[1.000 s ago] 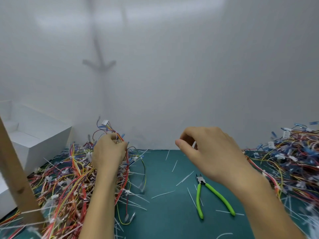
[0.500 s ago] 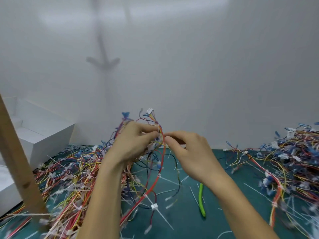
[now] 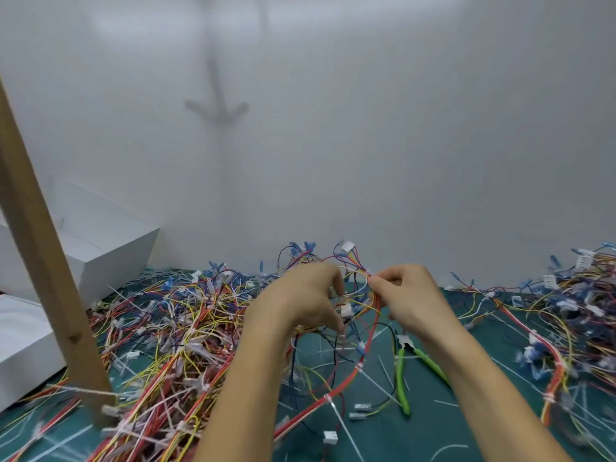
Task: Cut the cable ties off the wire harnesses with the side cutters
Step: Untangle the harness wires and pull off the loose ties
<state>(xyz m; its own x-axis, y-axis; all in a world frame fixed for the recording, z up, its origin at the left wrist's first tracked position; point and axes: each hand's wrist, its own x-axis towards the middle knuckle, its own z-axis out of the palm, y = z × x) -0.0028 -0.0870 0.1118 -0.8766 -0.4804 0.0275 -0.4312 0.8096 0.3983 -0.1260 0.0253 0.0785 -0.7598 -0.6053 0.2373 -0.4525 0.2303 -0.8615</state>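
Observation:
My left hand point(image 3: 301, 300) grips a wire harness point(image 3: 358, 361) of red, yellow, black and blue wires lifted above the green mat point(image 3: 483, 425). My right hand point(image 3: 408, 300) pinches the same harness at its top, just right of the left hand. White cable ties point(image 3: 328, 399) sit along its red strand, which trails down toward me. The green-handled side cutters point(image 3: 401, 381) lie on the mat below my right wrist, untouched; one handle is partly hidden by my forearm.
A big heap of tied harnesses point(image 3: 166, 338) covers the left of the mat, another heap point(image 3: 566, 315) the right. Cut tie scraps litter the middle. A slanted wooden post point(image 3: 46, 278) stands at the left before white boxes point(image 3: 100, 248). A white wall closes the back.
My left hand lifted a harness out of the left heap and carried it to the centre. My right hand came in and pinched it. The view has tilted down a little.

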